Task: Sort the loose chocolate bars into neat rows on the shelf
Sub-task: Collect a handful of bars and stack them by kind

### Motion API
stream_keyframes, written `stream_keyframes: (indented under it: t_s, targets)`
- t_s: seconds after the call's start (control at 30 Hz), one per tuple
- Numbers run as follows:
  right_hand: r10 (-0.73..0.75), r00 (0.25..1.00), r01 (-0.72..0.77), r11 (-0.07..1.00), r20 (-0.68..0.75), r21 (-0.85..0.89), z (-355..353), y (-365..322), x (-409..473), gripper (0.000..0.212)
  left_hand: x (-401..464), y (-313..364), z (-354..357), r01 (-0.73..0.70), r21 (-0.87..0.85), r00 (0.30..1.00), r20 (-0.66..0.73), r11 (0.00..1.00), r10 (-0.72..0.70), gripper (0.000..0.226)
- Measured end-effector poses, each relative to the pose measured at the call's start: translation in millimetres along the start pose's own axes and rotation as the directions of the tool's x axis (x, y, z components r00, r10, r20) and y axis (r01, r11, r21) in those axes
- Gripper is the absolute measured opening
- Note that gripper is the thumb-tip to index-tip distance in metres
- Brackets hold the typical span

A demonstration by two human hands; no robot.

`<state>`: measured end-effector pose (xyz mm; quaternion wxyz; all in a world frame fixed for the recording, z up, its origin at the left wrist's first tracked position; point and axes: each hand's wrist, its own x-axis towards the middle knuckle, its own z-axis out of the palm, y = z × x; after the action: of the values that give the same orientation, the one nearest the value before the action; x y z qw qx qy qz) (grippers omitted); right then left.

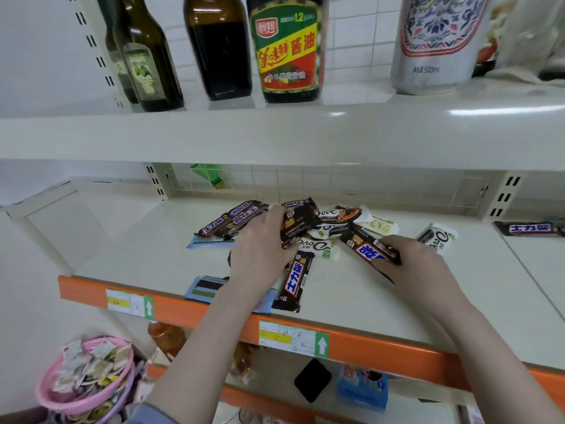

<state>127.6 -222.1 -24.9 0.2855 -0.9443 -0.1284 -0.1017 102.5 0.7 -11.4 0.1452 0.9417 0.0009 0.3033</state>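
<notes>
1. Head view: both bare forearms reach over the orange-edged shelf [397, 301] into a loose heap of chocolate bars.
2. The left hand [260, 249] lies palm down, its fingers curled round a dark Snickers bar [298, 223] at the heap's middle.
3. The right hand [415, 261] lies palm down too, its fingers pinching the near end of a second Snickers bar [367, 246], which slants away to the left.
4. Count on this shelf: about seven Snickers bars, one far right [529, 229]; roughly four white Dove bars, one apart [438, 238]; two pale blue packets.
5. Upper shelf: four dark bottles, among them a soy sauce bottle [287, 50], and one patterned can [440, 41].
</notes>
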Motion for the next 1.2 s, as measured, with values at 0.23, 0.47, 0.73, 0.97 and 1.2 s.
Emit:
stream_keyframes:
  t_s: [0.23,0.47,0.73,0.97,1.2]
  targets:
    - [0.064,0.996,-0.057,0.991,-0.054,0.122,-33.7,40.8,-23.5,0.020,-13.5,64.8,12.7,-0.170,0.060,0.985,0.041,0.984,0.167,0.039]
    - [0.124,0.977,-0.087,0.974,-0.173,0.211,-66.0,81.2,-58.1,0.022,-33.0,127.1,16.7,-0.264,-0.017,0.964,-0.049,0.964,0.263,0.056]
    - [0.291,0.916,-0.185,0.917,-0.276,0.353,-98.7,117.1,-132.7,0.017,-66.6,187.2,10.0,-0.239,-0.123,0.969,0.035,0.963,0.245,0.051]
    - [0.358,0.901,-0.232,0.874,-0.244,0.427,-137.1,151.4,-176.8,0.011,-89.1,257.6,15.0,-0.258,-0.248,0.944,0.138,0.934,0.298,0.030]
    - [0.441,0.874,-0.253,0.770,-0.202,0.586,-195.2,236.2,-195.5,0.014,-97.8,350.2,43.4,-0.230,-0.235,0.954,0.138,0.944,0.267,0.026]
